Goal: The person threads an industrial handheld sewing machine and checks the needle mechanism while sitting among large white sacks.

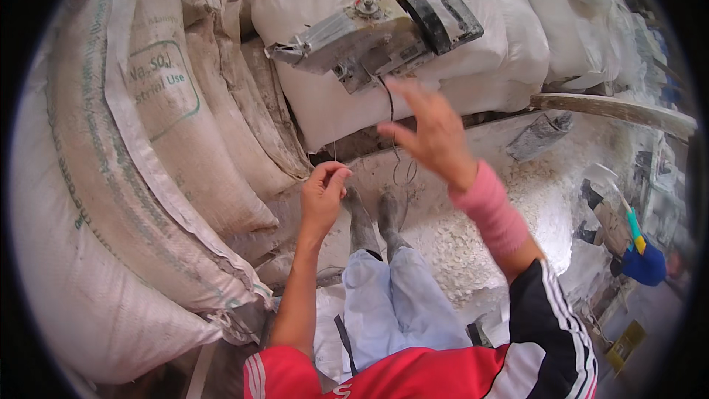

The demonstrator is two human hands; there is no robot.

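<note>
A dusty bag-sewing machine with a black wheel lies across a stuffed white sack. My right hand is just below the machine, fingers apart and slightly blurred, holding nothing that I can see. A dark cord hangs from the machine past those fingertips and ends in loose loops. Lower and to the left, my left hand is closed in a pinch by the sack's lower edge. A thin pale thread runs down from the sack to its fingertips.
Large filled woven sacks stand stacked on the left. White flakes cover the floor right of my legs. A wooden plank and a dusty grey block lie farther right. Another person's blue-clad part shows at the right.
</note>
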